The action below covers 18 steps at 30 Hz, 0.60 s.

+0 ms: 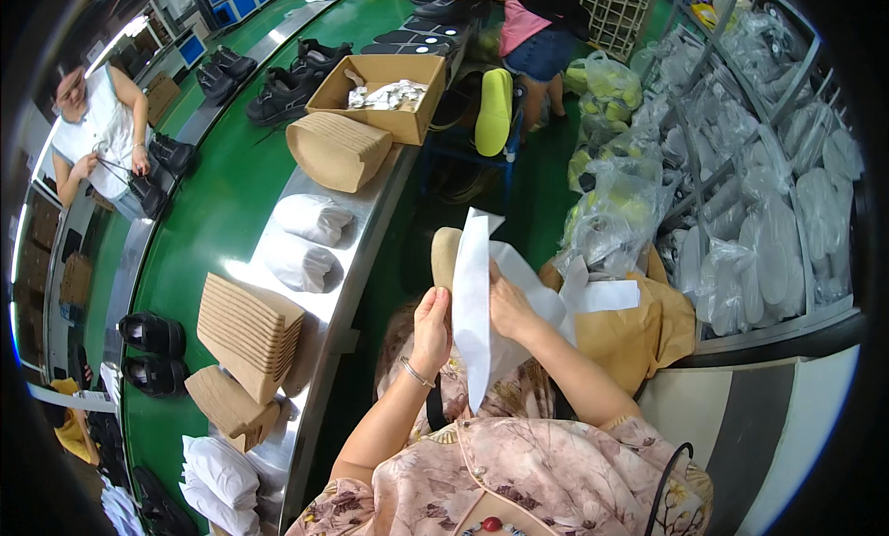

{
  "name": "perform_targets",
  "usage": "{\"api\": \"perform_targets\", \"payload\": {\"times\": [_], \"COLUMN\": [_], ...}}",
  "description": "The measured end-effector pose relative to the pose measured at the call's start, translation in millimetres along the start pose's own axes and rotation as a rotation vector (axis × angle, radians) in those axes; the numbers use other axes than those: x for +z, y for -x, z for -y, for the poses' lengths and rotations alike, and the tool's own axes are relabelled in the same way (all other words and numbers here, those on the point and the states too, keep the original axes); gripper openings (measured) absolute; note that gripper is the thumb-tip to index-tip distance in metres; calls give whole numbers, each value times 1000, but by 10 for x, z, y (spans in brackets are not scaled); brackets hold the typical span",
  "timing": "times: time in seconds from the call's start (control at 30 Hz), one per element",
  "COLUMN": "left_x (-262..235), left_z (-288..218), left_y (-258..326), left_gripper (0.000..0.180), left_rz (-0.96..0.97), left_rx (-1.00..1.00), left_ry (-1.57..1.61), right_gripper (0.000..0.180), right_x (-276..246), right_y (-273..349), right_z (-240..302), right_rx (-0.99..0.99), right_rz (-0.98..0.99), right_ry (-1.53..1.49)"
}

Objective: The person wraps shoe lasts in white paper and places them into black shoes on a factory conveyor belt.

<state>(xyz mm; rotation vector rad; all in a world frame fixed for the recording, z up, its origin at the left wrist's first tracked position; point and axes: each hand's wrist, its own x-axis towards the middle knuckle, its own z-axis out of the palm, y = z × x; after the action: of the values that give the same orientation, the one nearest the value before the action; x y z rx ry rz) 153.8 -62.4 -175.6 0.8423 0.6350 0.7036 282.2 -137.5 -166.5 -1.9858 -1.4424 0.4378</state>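
White tissue sheet [472, 304], long and folded, held upright at chest height in front of the person, w/ a tan insole [445, 255] tucked behind its upper left edge. Head view, only view: left hand [431, 327] grips the sheet's left edge, fingers curled narrow, thumb toward the paper; insole seems pinched in the same grip, though the contact is partly hidden. Right hand [509, 304] sits on the sheet's right side, fingers closed on the paper, more loose white paper [528, 290] spreading behind it. Sheet looks v. light, limp, easy to tear or crease; best taken at the edges w/ a light pinch. Insole looks thin, flexible, light. Sheet runs between both hands, its lower tip hanging free below the wrists.

Left of the person: steel-edged green conveyor [222, 212] w/ stacks of tan insoles [248, 327], white wrapped bundles [310, 218], black shoes [153, 332], an open cardboard box [380, 91]. Right: racks of clear bags [769, 221]. Other workers sit farther off.
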Motion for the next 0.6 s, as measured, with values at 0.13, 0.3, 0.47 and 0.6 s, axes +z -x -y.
{"api": "perform_targets", "payload": {"times": [0.13,0.3,0.47,0.6], "left_x": [90,-47,-120,-169], "left_z": [-253,-143,-33,-129], "left_y": [96,67,83,107], "left_gripper": [21,19,21,20], "left_rz": [-41,-35,35,12], "left_rx": [111,105,85,101], "left_ry": [-18,-2,90,-7], "right_gripper": [40,39,48,42], "right_x": [142,-38,125,53], "right_y": [136,-46,-199,-163], "right_z": [-190,250,378,572], "right_rx": [-4,-136,-278,-123], "right_rz": [38,-228,-296,-180], "right_ry": [164,316,290,342]}}
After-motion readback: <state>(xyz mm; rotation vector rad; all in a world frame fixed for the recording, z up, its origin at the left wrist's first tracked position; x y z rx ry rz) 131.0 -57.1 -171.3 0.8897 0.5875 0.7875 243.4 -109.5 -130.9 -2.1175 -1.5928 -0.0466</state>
